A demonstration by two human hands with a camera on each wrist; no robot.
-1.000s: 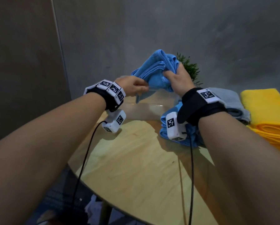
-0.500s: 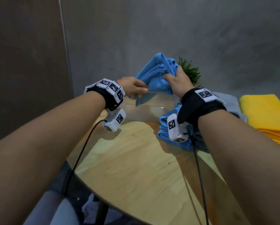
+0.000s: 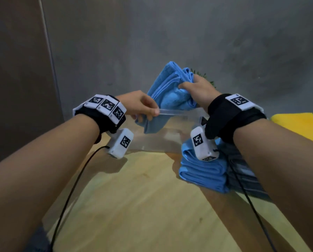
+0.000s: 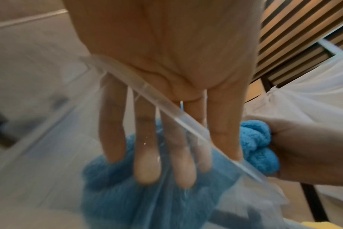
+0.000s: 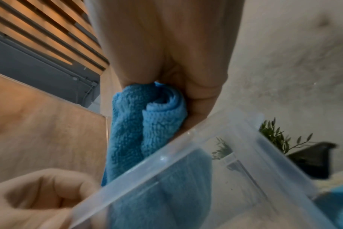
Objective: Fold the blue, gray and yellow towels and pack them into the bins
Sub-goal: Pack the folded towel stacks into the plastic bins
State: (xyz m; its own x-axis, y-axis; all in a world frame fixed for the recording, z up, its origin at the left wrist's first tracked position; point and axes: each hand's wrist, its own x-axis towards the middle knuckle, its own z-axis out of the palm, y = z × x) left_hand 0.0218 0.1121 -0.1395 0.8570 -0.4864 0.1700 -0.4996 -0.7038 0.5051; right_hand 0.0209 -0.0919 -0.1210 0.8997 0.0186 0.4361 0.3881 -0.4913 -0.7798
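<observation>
My right hand [image 3: 197, 90] grips a folded blue towel [image 3: 170, 88] held upright, its lower end down inside the clear plastic bin [image 3: 179, 112]. The right wrist view shows the towel [image 5: 147, 124] rolled in my palm just above the bin rim [image 5: 166, 155]. My left hand [image 3: 139, 104] pinches the bin's near-left rim, thumb on top. Seen from the left wrist, its fingers [image 4: 147, 147] reach straight down inside the clear wall to the towel [image 4: 137, 209]. A stack of folded blue towels [image 3: 202, 171] lies under my right wrist.
The round wooden table [image 3: 133, 206] carries a dark gray towel pile [image 3: 242, 171] beside the blue stack and a yellow towel [image 3: 297, 124] at the far right. A small green plant [image 3: 202, 77] stands behind the bin near the gray wall.
My right hand has turned the blue towel more upright and pushed it lower into the bin. The left hand has stayed on the rim.
</observation>
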